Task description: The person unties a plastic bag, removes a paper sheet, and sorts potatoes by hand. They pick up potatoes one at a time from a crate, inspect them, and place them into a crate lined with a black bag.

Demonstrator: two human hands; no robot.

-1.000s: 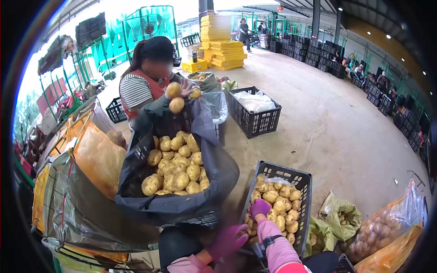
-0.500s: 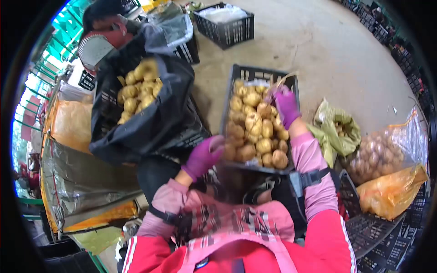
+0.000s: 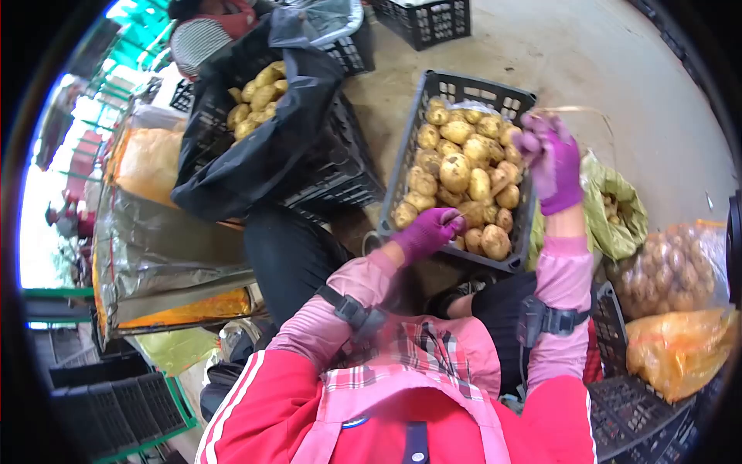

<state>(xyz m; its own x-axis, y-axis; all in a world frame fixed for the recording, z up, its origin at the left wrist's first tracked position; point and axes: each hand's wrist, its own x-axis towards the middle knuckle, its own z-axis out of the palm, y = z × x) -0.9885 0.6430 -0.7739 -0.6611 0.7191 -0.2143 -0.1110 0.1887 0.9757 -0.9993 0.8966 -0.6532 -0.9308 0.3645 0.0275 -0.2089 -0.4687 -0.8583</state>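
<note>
So, head cam view, the only one I've got. My right hand (image 3: 553,158), in a purple glove, is up over the right edge of the black crate (image 3: 473,87), fingers bunched nearly closed on a thin pale strand (image 3: 580,110) that loops out to the right. My left hand (image 3: 433,232), same kind of glove, is at the near left corner of that crate, fingers bent in toward the thumb. Honestly can't tell if the tips meet or if they're pinching anything.

The potatoes (image 3: 456,172) are piled in that crate right in front of me, between my two hands, some with dark dirt patches. Off to the left there's another crate draped with a dark liner (image 3: 232,174), with more potatoes in it, and behind it a person in a striped sleeve (image 3: 199,42), mostly cut off by the top edge.

Right side: an open green sack (image 3: 618,201) just beside the crate, then a clear bag (image 3: 657,271) full of round stuff, with an orange bag (image 3: 672,348) nearest me.
</note>
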